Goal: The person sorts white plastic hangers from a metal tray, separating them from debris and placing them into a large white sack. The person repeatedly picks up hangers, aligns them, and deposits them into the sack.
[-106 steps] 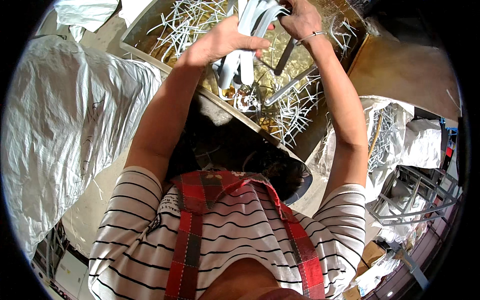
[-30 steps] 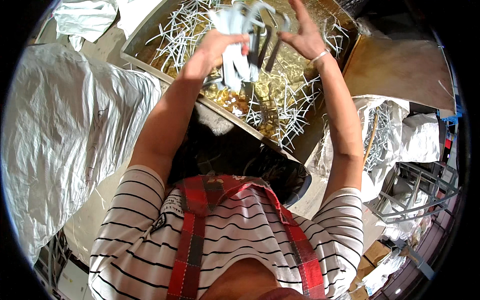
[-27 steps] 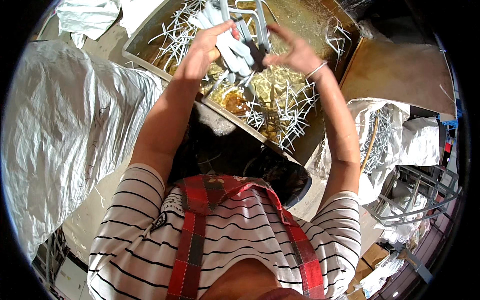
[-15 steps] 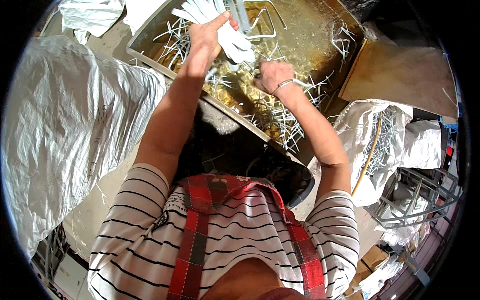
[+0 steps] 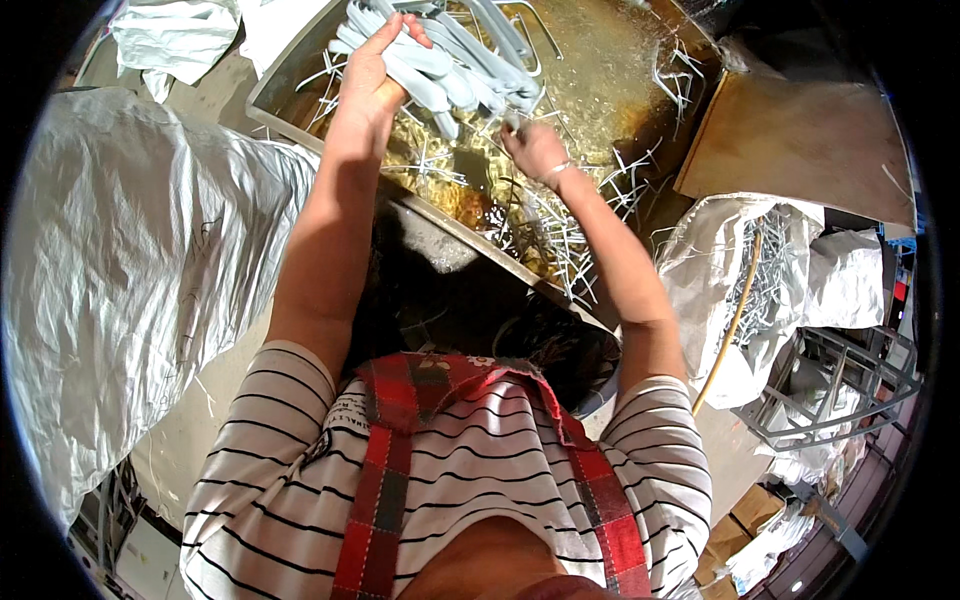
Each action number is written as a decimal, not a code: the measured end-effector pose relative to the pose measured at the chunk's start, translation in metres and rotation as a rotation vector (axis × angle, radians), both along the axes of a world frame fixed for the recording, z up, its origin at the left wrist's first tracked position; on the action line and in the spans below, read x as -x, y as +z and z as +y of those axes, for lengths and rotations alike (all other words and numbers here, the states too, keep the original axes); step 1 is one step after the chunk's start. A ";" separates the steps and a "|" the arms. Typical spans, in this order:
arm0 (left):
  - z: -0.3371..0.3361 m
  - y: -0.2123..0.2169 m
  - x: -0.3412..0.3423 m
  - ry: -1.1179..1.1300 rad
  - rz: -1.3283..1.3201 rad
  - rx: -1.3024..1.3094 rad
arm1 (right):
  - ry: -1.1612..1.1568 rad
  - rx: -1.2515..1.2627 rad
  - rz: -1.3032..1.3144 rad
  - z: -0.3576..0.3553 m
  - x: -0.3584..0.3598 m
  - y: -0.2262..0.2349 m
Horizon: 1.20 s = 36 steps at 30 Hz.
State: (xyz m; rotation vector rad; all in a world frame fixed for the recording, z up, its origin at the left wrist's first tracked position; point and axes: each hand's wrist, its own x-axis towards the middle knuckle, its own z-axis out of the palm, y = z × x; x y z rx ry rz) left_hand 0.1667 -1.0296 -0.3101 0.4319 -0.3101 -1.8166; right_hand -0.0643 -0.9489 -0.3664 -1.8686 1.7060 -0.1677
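My left hand (image 5: 368,82) is closed round the near side of a bundle of pale grey plastic strips (image 5: 440,75), with the thumb and fingertips raised at its edge. The long, flat strips with rounded ends fan out to the right over a metal tub (image 5: 290,122). By their lower right ends, my right hand (image 5: 536,150) has its fingers curled together. Whatever lies in those fingers is too small and blurred to make out. Beneath both hands, thin whitish plastic offcuts (image 5: 565,245) lie scattered in the tub's shallow, yellowish water.
A large white woven sack (image 5: 150,270) bulges at the left. To the right stand a brown board (image 5: 800,150) and an open white bag (image 5: 690,260) filled with similar thin offcuts. A grey metal frame (image 5: 840,400) is farther down on that side.
My left hand has shifted left with the bundle, whose strips now spread wider and turn more to view. My right hand has moved slightly left, close to the strip ends.
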 end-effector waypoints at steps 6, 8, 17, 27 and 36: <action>0.022 0.037 0.018 -0.086 -0.625 0.122 | -0.002 -0.052 -0.211 0.005 0.056 0.025; 0.027 0.027 0.026 -0.260 -0.939 0.364 | -0.474 -0.304 -0.977 -0.015 0.042 0.069; 0.061 0.026 0.060 -0.537 -1.010 0.686 | -0.774 -0.211 -1.575 -0.030 0.047 0.072; 0.065 0.018 0.071 -0.567 -0.802 0.419 | -0.637 -0.414 -1.602 0.003 0.035 0.087; 0.064 0.002 0.077 -0.384 -1.089 0.265 | -0.687 -0.197 -1.749 -0.006 0.031 0.057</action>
